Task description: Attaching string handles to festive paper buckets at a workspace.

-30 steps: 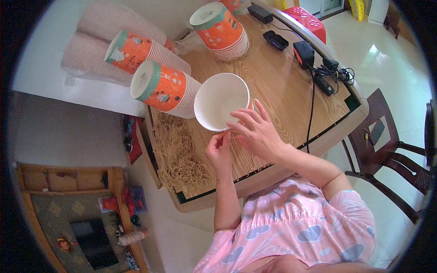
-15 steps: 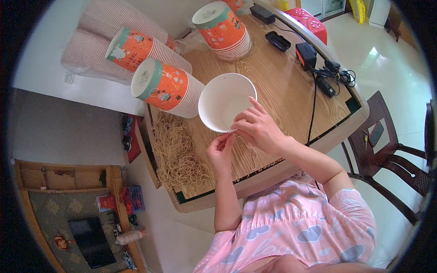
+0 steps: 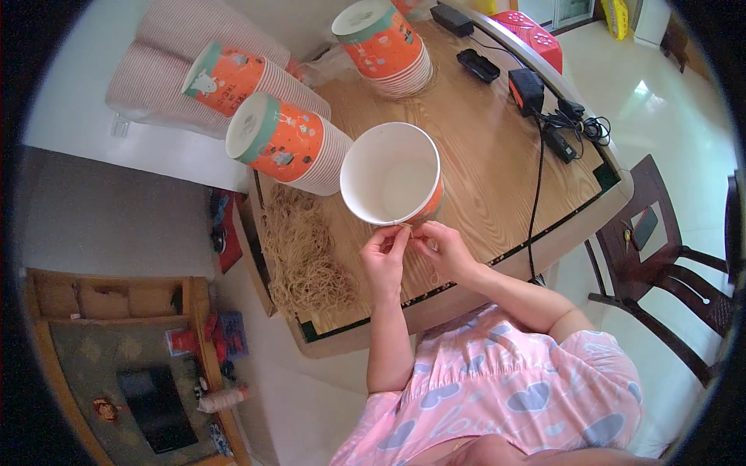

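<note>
White-lined paper cup upright on table; L hand & R hand pinch rubber band at rim, grips closed on it, band not yet on; pile left.

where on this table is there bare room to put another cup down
Bare wood lies right of the open paper cup, up to the black cable, and between that cup and the upright cup stack. The left side is crowded: rubber band pile and lying cup stacks.
</note>
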Available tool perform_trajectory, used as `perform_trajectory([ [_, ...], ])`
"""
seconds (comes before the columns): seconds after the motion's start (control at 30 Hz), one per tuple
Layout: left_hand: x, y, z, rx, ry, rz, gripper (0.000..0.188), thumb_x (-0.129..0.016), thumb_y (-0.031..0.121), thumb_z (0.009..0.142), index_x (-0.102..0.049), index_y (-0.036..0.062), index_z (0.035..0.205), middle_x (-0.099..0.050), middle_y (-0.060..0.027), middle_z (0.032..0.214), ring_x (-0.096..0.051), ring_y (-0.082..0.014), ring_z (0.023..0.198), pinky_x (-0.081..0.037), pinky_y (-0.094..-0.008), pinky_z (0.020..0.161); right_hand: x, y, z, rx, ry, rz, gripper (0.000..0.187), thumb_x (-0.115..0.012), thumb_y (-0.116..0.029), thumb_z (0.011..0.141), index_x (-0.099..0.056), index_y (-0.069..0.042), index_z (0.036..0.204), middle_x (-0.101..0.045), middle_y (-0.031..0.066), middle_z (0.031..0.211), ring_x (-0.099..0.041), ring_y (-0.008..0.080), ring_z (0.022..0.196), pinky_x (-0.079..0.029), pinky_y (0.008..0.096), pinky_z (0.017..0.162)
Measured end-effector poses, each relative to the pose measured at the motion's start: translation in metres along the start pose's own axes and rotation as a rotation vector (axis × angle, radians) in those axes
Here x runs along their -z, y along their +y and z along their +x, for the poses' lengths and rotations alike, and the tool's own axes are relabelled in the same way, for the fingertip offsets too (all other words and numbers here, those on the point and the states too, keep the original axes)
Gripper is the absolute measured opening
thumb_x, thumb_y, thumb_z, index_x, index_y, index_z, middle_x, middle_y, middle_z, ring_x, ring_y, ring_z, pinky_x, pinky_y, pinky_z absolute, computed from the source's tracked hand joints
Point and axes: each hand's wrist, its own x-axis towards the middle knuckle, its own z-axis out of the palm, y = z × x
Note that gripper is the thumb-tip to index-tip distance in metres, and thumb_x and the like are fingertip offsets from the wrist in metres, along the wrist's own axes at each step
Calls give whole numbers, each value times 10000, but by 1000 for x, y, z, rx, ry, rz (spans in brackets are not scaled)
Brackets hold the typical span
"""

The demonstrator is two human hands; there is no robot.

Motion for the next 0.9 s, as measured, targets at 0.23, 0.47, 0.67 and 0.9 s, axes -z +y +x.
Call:
perform_trajectory([
  [0.23,-2,-2,4,-25,28,-24,92,-664,48,777,-663,14,863,-625,7,770,-484,-43,628,-372,-190,581,4,-16,-5,-15,-27,42,94,-597,-65,790,-563,-8,857,-571,138,781,-582,260,726,-472,342,642],
  [0.47,-3,6,7,15,-2,-57,97,-624,70,801,-665,12,868,-628,5,750,-464,-40,600,-350,-186,560,12,-18,-8,127,-8,-34,75,-607,-25,770,-541,2,792,-550,112,731,-545,228,683,-431,317,595],
  [0.67,1,8,9,70,-28,-98,102,-622,51,794,-661,1,874,-651,-34,800,-502,-50,640,-373,-188,585,20,-32,-9,198,-65,-126,95,-599,-18,736,-529,-9,801,-528,120,740,-535,288,724,-435,353,625],
  [0.9,2,9,8,60,-12,-47,125,-637,119,816,-650,4,862,-621,-3,739,-494,-46,635,-382,-191,592,17,-36,-15,107,-44,44,103,-591,-83,808,-517,-11,803,-523,94,722,-543,235,722,-434,328,633],
])
